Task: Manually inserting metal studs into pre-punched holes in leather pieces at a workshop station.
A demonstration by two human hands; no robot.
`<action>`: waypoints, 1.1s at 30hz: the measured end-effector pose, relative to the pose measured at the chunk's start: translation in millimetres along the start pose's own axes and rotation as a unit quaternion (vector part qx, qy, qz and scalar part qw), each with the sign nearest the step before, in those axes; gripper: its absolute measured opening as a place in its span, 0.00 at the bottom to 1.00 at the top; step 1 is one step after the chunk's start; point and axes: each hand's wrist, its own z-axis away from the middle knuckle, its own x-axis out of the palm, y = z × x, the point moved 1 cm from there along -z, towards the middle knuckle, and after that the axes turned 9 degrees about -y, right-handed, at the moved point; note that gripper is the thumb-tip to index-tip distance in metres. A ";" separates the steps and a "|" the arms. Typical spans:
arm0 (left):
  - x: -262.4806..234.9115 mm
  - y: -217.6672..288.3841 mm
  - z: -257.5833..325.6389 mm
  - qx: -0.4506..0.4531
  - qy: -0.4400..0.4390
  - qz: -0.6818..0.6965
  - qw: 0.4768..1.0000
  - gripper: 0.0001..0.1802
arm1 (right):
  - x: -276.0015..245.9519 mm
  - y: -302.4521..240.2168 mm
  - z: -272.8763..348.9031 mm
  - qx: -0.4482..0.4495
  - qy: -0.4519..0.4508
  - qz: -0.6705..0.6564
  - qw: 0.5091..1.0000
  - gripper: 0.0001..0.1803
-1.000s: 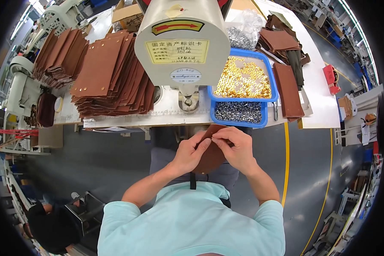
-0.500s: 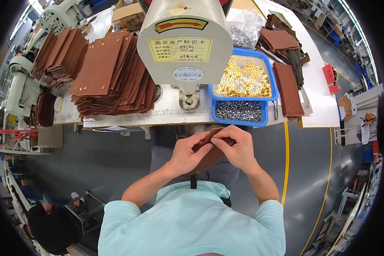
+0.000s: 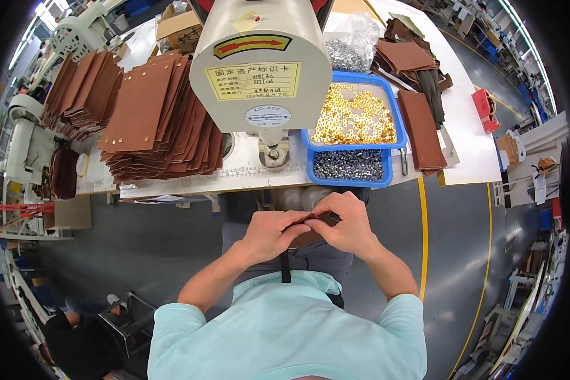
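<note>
Over my lap, below the table's front edge, both hands pinch a brown leather piece (image 3: 307,238). My left hand (image 3: 271,233) grips its upper edge from the left, thumb and fingers pressed together. My right hand (image 3: 343,221) pinches the same edge close beside it, and the fingertips of the two hands nearly meet. Much of the piece is hidden behind the hands. Straight ahead stands a pale press machine (image 3: 263,69), its lower die (image 3: 273,155) at the table edge.
Stacked brown leather pieces (image 3: 147,104) with gold studs lie left of the machine. Gold ring-shaped parts fill a blue tray (image 3: 399,117) on the right, above a blue bin (image 3: 386,176) of dark metal parts. Farther right lies a brown leather strip (image 3: 421,130). A person (image 3: 82,342) sits behind at left.
The leather piece has tilted and shows less of its face. Both hands have shifted, the left a little lower, with their grip on the edge kept. The view has turned slightly.
</note>
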 end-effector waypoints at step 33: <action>3.0 5.9 -0.6 -0.131 0.003 0.266 0.955 0.26 | -0.4 19.5 13.8 0.014 -0.043 -0.096 0.994 0.09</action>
